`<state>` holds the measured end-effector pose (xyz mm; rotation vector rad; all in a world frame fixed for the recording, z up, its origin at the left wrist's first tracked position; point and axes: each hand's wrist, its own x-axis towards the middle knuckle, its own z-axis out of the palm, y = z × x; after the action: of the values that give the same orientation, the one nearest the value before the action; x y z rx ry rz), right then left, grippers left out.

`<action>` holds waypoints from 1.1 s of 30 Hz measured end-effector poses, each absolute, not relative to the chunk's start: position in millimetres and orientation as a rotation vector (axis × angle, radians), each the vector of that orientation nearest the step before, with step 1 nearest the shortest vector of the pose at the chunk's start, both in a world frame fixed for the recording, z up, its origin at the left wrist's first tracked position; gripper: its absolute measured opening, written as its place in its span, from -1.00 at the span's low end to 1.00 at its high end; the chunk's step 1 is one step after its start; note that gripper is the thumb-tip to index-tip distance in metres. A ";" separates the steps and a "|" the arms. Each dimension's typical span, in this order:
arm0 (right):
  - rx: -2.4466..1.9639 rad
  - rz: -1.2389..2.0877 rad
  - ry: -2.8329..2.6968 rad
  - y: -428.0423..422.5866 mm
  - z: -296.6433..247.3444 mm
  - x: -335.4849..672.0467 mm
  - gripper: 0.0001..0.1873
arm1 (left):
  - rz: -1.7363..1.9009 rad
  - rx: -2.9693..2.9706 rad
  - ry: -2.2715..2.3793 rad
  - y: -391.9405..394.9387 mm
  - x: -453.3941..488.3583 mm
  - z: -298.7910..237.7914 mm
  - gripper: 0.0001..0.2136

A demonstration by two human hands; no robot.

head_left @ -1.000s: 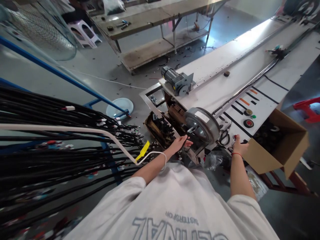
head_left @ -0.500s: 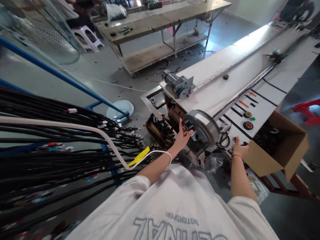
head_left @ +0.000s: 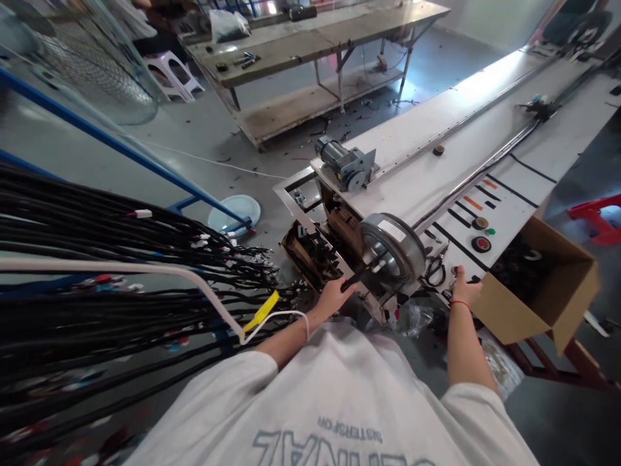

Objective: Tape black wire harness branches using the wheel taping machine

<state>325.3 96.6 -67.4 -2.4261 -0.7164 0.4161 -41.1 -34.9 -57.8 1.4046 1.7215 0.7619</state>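
Observation:
My left hand (head_left: 334, 294) is closed on a black cable (head_left: 353, 279) that runs up into the round metal winding drum (head_left: 394, 247) at the near end of the long white machine table (head_left: 436, 168). A white cord (head_left: 272, 317) loops round my left wrist. My right hand (head_left: 464, 285) rests at the table's near edge beside the control buttons (head_left: 482, 243), its fingers curled down on the panel; a red band circles its wrist.
A rack of several black cables (head_left: 121, 285) with a white tube (head_left: 145, 268) and yellow tag (head_left: 262, 310) fills the left. An open cardboard box (head_left: 548, 291) stands at right. A grey motor (head_left: 342, 162) sits on the table. A wooden bench (head_left: 310, 39) stands behind.
My left hand dropped from the drum's side, pulled back toward me and closed on the black cable. My right hand stayed at the panel.

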 end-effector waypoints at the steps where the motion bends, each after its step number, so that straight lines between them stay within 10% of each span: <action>1: -2.423 0.413 -0.725 96.5 -67.6 325.5 -0.23 | 0.791 1.384 1.713 -31.9 -39.5 -55.4 -0.67; 33: -2.494 0.369 -0.723 98.0 -66.2 322.3 -0.22 | 0.620 0.120 0.780 17.5 -23.9 -35.1 -0.59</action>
<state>322.3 98.0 -66.2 -2.4937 -0.7232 0.3691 -23.9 17.5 -35.1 0.1197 0.7804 0.6196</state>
